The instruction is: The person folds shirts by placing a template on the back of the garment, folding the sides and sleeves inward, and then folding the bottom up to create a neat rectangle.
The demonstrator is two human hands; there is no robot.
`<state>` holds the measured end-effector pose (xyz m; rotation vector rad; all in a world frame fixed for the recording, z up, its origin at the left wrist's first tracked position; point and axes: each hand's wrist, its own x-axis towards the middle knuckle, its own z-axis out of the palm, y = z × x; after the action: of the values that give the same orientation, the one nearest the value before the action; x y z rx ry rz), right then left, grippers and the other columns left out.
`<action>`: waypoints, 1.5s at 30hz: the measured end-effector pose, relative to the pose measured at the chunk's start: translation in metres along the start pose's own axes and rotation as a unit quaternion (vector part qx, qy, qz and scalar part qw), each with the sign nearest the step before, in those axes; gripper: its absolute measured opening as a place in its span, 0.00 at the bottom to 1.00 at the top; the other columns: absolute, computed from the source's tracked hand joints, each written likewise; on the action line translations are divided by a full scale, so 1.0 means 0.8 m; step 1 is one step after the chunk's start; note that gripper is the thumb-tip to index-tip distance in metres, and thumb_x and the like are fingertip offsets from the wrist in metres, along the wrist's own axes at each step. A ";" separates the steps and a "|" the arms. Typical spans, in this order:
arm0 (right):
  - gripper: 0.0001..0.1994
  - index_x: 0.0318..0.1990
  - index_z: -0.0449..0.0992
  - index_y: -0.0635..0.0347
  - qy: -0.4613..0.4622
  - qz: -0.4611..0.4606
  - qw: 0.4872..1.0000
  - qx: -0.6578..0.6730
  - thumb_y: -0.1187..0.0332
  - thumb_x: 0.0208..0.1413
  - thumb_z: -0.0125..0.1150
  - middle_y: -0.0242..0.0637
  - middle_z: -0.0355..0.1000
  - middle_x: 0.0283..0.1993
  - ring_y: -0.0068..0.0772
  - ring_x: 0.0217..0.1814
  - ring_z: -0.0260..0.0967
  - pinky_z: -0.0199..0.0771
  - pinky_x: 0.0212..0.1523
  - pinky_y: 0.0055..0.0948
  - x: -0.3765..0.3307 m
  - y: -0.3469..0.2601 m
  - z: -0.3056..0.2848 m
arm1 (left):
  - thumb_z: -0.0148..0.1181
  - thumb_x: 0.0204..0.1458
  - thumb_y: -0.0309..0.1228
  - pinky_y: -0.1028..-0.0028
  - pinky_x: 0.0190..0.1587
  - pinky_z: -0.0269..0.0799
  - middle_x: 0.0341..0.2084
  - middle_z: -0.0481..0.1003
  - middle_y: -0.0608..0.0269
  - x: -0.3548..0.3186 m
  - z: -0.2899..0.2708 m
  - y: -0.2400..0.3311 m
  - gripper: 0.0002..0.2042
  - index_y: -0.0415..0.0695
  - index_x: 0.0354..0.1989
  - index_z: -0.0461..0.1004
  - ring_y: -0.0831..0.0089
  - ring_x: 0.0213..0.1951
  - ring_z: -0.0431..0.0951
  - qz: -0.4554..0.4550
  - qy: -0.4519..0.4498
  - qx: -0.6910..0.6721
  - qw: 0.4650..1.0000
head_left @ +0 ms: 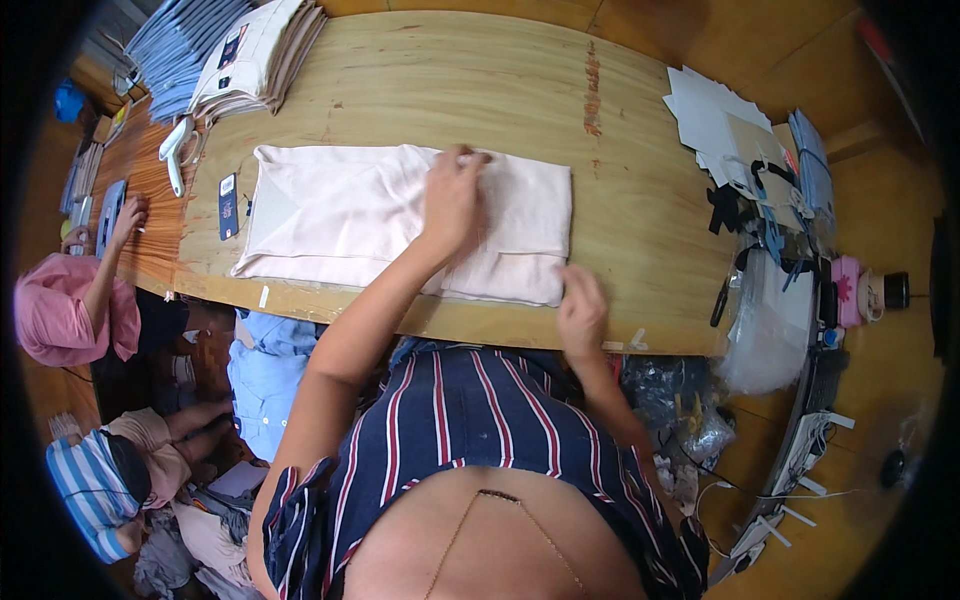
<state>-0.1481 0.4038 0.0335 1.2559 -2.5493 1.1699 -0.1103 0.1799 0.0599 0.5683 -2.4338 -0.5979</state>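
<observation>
A pale pink folded garment (pixel 340 205) lies flat on the wooden table in front of me, its long side running left to right. My left hand (pixel 455 200) reaches over its right half, fingers loosely bent and apart near the far edge, with nothing seen in them. Beside the garment's near right corner is my right hand (pixel 583 310), its fingers curled and slightly blurred. Whether they touch or pinch the cloth there cannot be made out. A dark hang tag (pixel 228 207) lies off the garment's left end.
Folded light garments (pixel 255 60) and blue ones (pixel 180 55) are stacked at the far left, with a white tagging gun (pixel 178 155) nearby. White sheets (pixel 715 115) and a clear plastic bag (pixel 765 320) lie right. A person in pink (pixel 75 310) works at the left.
</observation>
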 end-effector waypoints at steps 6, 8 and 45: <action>0.10 0.29 0.72 0.59 -0.035 0.011 0.999 0.003 0.79 0.34 0.55 0.37 0.66 0.35 0.40 0.39 0.59 0.60 0.42 0.33 0.051 0.049 0.002 | 0.52 0.44 0.36 0.64 0.43 0.59 0.37 0.67 0.57 0.052 0.107 0.028 0.14 0.43 0.38 0.68 0.60 0.43 0.64 0.120 -0.140 0.107 0.977; 0.09 0.26 0.71 0.59 -0.018 -0.012 1.000 0.019 0.78 0.32 0.57 0.34 0.66 0.35 0.39 0.38 0.59 0.60 0.41 0.32 0.055 0.057 0.014 | 0.51 0.45 0.39 0.63 0.42 0.59 0.37 0.67 0.58 0.054 0.119 0.016 0.15 0.42 0.38 0.68 0.61 0.44 0.63 0.173 -0.144 0.068 0.972; 0.04 0.26 0.69 0.60 -0.347 -0.072 0.926 0.133 0.73 0.42 0.57 0.38 0.67 0.23 0.37 0.26 0.66 0.65 0.26 0.31 0.037 -0.022 -0.044 | 0.47 0.46 0.31 0.73 0.36 0.67 0.28 0.73 0.59 -0.416 0.180 -0.196 0.13 0.41 0.39 0.70 0.69 0.31 0.73 -0.436 -0.382 0.089 0.810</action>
<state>-0.1641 0.4007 0.0800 2.2239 -2.7094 1.2332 0.0931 0.2641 -0.2681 1.8885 -2.8678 -1.1312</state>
